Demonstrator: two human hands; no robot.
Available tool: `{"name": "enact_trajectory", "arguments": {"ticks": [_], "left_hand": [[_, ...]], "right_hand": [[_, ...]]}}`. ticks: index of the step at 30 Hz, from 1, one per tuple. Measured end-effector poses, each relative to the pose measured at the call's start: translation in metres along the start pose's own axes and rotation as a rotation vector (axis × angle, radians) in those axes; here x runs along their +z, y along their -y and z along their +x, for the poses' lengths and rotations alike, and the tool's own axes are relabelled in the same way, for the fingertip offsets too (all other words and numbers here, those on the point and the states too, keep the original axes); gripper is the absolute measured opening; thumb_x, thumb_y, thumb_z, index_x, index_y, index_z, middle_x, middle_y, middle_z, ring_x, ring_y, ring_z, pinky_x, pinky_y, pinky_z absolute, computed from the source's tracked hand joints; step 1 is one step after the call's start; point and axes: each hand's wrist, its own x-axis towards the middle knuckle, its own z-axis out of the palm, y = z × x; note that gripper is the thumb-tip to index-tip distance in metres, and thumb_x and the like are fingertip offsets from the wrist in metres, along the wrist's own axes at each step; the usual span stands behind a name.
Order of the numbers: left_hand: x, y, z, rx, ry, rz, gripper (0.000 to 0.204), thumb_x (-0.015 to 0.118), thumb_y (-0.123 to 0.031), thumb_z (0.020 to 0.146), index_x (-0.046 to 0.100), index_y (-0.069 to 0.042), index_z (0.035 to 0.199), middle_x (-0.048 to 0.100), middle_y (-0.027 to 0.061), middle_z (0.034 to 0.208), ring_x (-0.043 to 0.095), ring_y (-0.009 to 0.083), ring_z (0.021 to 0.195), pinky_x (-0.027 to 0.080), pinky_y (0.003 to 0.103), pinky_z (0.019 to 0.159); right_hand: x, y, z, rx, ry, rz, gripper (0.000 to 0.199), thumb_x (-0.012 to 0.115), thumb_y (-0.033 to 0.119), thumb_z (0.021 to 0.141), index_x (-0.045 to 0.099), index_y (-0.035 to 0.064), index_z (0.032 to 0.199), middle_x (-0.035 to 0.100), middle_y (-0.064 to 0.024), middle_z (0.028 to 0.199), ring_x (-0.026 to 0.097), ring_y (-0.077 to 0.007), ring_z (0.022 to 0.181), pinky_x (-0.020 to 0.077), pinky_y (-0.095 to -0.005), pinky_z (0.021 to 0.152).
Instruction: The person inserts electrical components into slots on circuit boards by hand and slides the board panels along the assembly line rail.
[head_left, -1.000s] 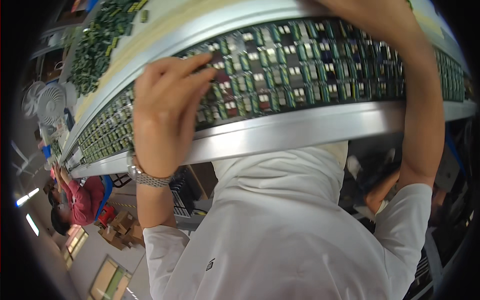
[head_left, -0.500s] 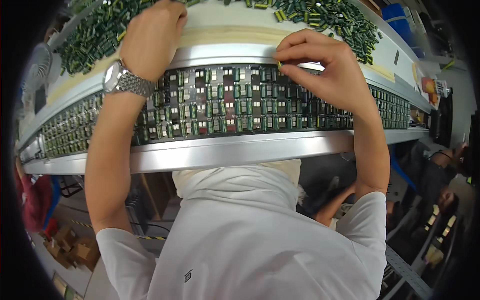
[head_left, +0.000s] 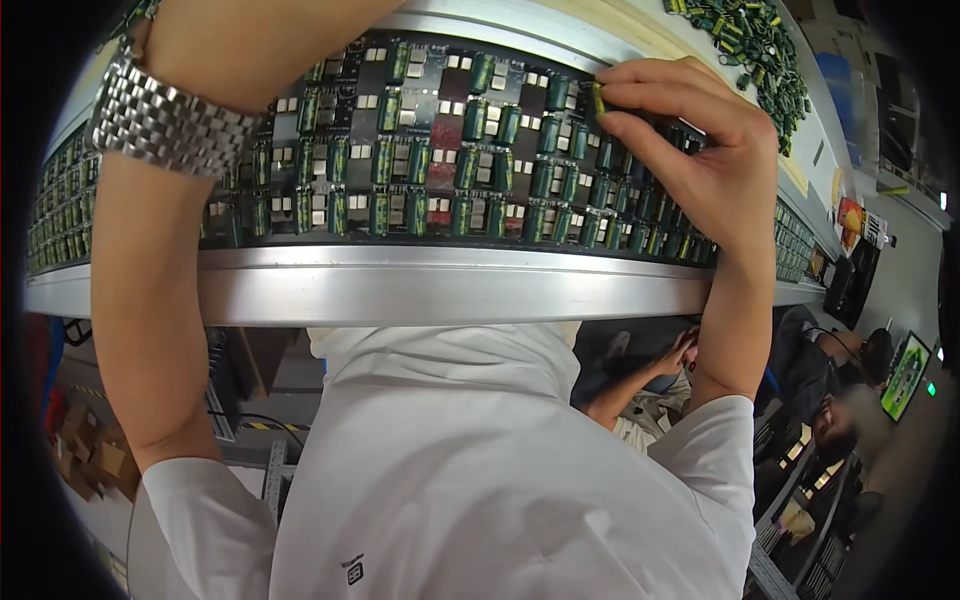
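Between the thumb and fingers of my right hand (head_left: 700, 140) is a small green and yellow cylindrical capacitor (head_left: 599, 98), pinched just above the far edge of the circuit boards. My left hand (head_left: 255, 40) reaches over the boards toward the far side. Its fingers are cut off by the upper edge, so whatever they touch is hidden. A metal-link watch (head_left: 170, 115) is on that wrist. Below both hands, a long strip of dark circuit boards (head_left: 440, 172) carries rows of upright-looking green capacitors (head_left: 381, 160), with silvery square parts between them.
Metal rails (head_left: 450, 285) border the boards on the near and far sides. A loose heap of green capacitors (head_left: 762, 60) lies on the white shelf at the far right. Beyond my right arm, another person's hand (head_left: 680, 350) shows under the line, and a lit screen (head_left: 905, 375) stands farther right.
The view has shifted, so the boards appear larger and higher. My left hand's fingers have passed out of sight at the top. My right hand keeps its pinch on the capacitor.
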Motion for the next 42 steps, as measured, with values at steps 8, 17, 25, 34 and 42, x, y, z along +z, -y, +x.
{"name": "enact_trajectory", "arguments": {"ticks": [8,17,25,34,42], "left_hand": [[-0.008,0.004,-0.009,0.022,0.001,-0.140,0.008,0.068,0.000,0.085,0.070,0.007,0.089,0.071,0.0191,0.087,0.073,0.0307,0.081,0.059,0.037,0.077],[-0.003,0.004,-0.010,0.048,0.028,-0.207,0.009,0.068,0.001,0.085,0.070,0.007,0.090,0.072,0.0192,0.088,0.073,0.0304,0.082,0.059,0.036,0.077],[-0.001,0.003,-0.011,0.048,0.030,-0.242,0.009,0.068,0.001,0.085,0.071,0.008,0.090,0.072,0.0193,0.089,0.074,0.0300,0.083,0.060,0.035,0.078],[0.001,0.000,-0.009,0.065,0.037,-0.281,0.009,0.069,0.002,0.086,0.071,0.008,0.091,0.073,0.0194,0.091,0.074,0.0296,0.084,0.060,0.035,0.079],[0.003,-0.002,-0.007,0.081,0.042,-0.313,0.010,0.069,0.002,0.086,0.071,0.009,0.092,0.073,0.0196,0.092,0.075,0.0293,0.084,0.061,0.034,0.079]], "right_hand": [[-0.003,0.001,0.002,-0.021,0.039,-0.083,0.019,0.083,-0.001,0.080,0.080,0.0001,0.099,0.078,-0.0090,0.106,0.072,-0.0208,0.098,0.0544,-0.0311,0.088],[-0.004,0.001,0.004,-0.046,0.064,-0.122,0.018,0.083,-0.001,0.079,0.080,-0.0010,0.097,0.079,-0.0101,0.105,0.072,-0.0213,0.095,0.0544,-0.0306,0.086],[-0.004,-0.004,0.003,-0.056,0.072,-0.093,0.018,0.082,-0.002,0.080,0.080,-0.0013,0.097,0.079,-0.0111,0.105,0.071,-0.0210,0.094,0.0544,-0.0303,0.085],[-0.004,0.018,0.007,-0.096,0.100,-0.271,0.019,0.082,-0.003,0.076,0.079,-0.0013,0.094,0.078,-0.0099,0.101,0.070,-0.0220,0.084,0.0540,-0.0307,0.078],[-0.004,0.021,0.012,-0.146,0.095,-0.313,0.020,0.083,-0.002,0.074,0.078,-0.0005,0.093,0.078,-0.0080,0.099,0.069,-0.0226,0.082,0.0546,-0.0321,0.076]]}}
